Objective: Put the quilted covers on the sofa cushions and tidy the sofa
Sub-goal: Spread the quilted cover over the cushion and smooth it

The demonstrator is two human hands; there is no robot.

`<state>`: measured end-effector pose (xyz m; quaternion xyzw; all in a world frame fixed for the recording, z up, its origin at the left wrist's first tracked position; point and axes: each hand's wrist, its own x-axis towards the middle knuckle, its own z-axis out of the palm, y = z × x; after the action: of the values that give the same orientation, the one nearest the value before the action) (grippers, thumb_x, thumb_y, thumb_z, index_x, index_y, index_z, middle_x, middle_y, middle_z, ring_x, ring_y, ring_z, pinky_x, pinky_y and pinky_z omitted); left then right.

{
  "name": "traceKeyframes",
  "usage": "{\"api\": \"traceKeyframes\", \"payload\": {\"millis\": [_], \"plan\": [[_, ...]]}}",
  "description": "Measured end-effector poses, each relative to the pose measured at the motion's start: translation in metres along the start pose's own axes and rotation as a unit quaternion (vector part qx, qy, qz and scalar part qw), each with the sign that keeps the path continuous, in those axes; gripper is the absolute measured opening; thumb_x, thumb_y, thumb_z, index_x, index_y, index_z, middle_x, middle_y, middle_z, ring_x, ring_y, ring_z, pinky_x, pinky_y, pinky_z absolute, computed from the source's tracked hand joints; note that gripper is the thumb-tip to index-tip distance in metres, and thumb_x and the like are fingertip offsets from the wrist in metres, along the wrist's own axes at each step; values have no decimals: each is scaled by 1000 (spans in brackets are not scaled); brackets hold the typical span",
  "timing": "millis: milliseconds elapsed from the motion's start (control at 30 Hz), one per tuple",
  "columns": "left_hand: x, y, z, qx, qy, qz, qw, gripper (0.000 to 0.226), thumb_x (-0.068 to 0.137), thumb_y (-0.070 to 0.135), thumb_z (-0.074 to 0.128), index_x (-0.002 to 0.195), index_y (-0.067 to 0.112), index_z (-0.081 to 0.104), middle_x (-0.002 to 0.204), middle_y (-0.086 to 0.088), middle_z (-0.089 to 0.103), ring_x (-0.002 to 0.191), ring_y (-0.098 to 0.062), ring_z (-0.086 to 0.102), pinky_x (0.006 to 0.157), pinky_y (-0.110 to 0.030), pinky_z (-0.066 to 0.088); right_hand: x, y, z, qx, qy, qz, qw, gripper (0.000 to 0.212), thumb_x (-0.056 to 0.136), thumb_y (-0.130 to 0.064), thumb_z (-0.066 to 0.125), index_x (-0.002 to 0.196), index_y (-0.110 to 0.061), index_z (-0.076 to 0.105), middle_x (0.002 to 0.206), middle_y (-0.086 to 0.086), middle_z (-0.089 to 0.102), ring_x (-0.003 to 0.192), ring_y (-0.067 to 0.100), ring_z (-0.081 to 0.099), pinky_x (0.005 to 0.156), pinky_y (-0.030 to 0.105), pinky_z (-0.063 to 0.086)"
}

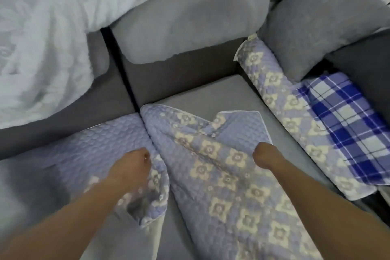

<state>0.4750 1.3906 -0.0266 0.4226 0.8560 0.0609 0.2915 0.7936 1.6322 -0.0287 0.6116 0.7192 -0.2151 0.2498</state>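
A lilac quilted cover with cream flower squares lies bunched across the middle grey seat cushion. My left hand grips its left edge near the gap between the seats. My right hand grips a fold on its right side, fingers curled under the cloth. Another lilac quilted cover lies flat on the left seat. A third flowered cover runs rolled along the right seat's edge.
A white duvet is heaped at the back left over the sofa. Grey back cushions and a grey pillow lean at the back. A blue plaid blanket lies on the right seat.
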Motion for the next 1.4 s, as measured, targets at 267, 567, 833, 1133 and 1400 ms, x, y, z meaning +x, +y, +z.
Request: {"api": "traceKeyframes", "payload": {"millis": [267,567,833,1133,1400], "plan": [[259,44,101,99,63,39,992,31,103,27,42,130,16,53,115,-10,67,109,-28,64,92,-35,48,260,8,3,-4,64,-12,998,63,99,-19,47,156,-18,21,143,15,49,119,32,57,92,33,46],[380,33,129,112,-55,-24,992,40,103,40,43,141,29,38,127,-11,63,115,-30,60,96,-36,46,370,-10,5,-90,26,-45,995,9,88,-25,62,94,-22,57,102,11,70,88,27,68,69,29,53],[432,55,114,-326,83,-95,937,42,97,31,50,137,24,38,110,-10,63,99,-33,63,91,-42,52,459,-82,-150,171,255,-37,951,74,93,-38,53,151,-10,18,139,30,46,124,47,50,100,56,46],[427,44,168,60,113,59,990,76,85,71,5,157,46,9,165,-4,14,150,-27,9,121,-45,9,483,-116,-36,36,86,-1,996,86,91,-76,27,157,-33,-7,166,5,-13,150,41,-6,118,60,3],[450,47,164,148,120,49,980,71,89,71,-1,155,48,-10,167,-3,8,153,-30,6,122,-52,3,526,-80,-78,40,183,58,981,37,94,-18,50,126,-2,57,127,22,58,117,40,55,84,38,44]]}}
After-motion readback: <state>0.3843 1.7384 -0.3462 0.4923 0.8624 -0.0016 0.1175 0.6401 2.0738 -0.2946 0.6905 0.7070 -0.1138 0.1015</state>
